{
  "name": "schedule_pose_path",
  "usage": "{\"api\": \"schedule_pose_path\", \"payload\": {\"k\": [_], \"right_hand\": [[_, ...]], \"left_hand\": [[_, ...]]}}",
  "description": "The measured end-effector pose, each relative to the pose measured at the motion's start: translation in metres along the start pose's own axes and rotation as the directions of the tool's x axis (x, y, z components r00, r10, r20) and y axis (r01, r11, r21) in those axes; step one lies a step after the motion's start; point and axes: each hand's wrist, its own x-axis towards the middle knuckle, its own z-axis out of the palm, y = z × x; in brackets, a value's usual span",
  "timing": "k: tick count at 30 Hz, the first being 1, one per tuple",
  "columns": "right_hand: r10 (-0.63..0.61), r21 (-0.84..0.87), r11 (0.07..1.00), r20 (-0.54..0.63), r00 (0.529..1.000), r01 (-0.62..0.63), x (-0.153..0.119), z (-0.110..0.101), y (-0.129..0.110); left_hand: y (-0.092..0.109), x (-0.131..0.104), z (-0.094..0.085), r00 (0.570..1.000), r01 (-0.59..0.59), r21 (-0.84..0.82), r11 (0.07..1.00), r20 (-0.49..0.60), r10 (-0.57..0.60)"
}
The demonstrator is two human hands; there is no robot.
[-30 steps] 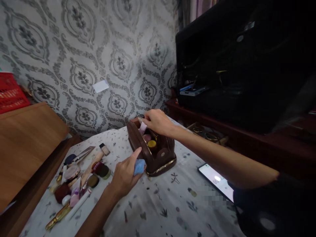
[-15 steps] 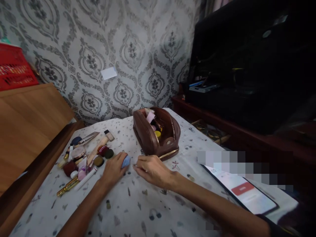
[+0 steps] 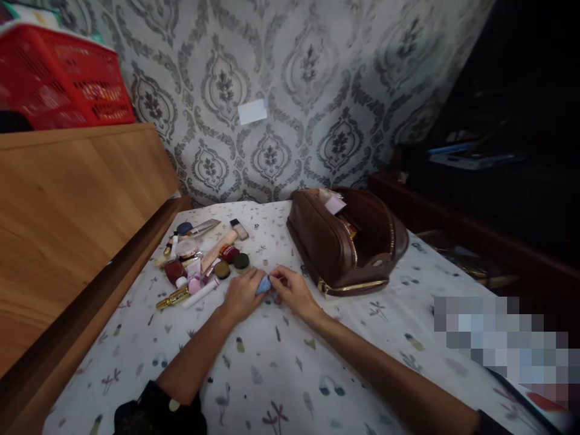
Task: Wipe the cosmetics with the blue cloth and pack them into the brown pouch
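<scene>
My left hand (image 3: 244, 295) is closed around a small, smooth blue object (image 3: 263, 284) just above the patterned cloth; its exact kind cannot be made out. At the right end of that object, the pinched fingertips of my right hand (image 3: 294, 293) touch it. To the right stands a brown makeup bag (image 3: 319, 235), unzipped and gaping, with a pale pink item (image 3: 335, 204) poking up inside. Left of my hands lies a pile of cosmetics, among them a gold tube (image 3: 173, 298), a white tube (image 3: 200, 294), a dark-lidded jar (image 3: 241, 261) and a foundation bottle (image 3: 239, 229).
A white patterned cloth (image 3: 254, 374) covers the table. Along the left runs a wooden panel (image 3: 86, 181) with a red basket (image 3: 67, 78) on top. A phone (image 3: 528, 393), partly blurred out, lies at the right edge. Behind is a patterned wall (image 3: 290, 66).
My view has swung left and closer to the bag. My right hand has come across to the blue object, and its fingertips now meet it. My left hand still holds it.
</scene>
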Motion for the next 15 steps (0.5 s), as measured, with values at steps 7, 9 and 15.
{"api": "schedule_pose_path", "payload": {"k": [7,9,15], "right_hand": [[-0.037,-0.074,0.997,-0.021,0.999,0.035,-0.010,0.010,0.004],[-0.044,-0.106,0.993,-0.011,0.999,0.042,-0.011,0.009,0.001],[-0.079,-0.162,0.984,-0.029,0.996,0.073,-0.012,0.009,-0.001]], "left_hand": [[-0.030,-0.002,-0.017,0.973,0.135,0.146,0.980,-0.209,-0.103],[-0.041,-0.001,-0.021,0.942,0.220,0.153,0.963,-0.291,-0.169],[-0.072,-0.001,-0.006,0.892,0.285,0.083,0.955,-0.388,-0.233]]}}
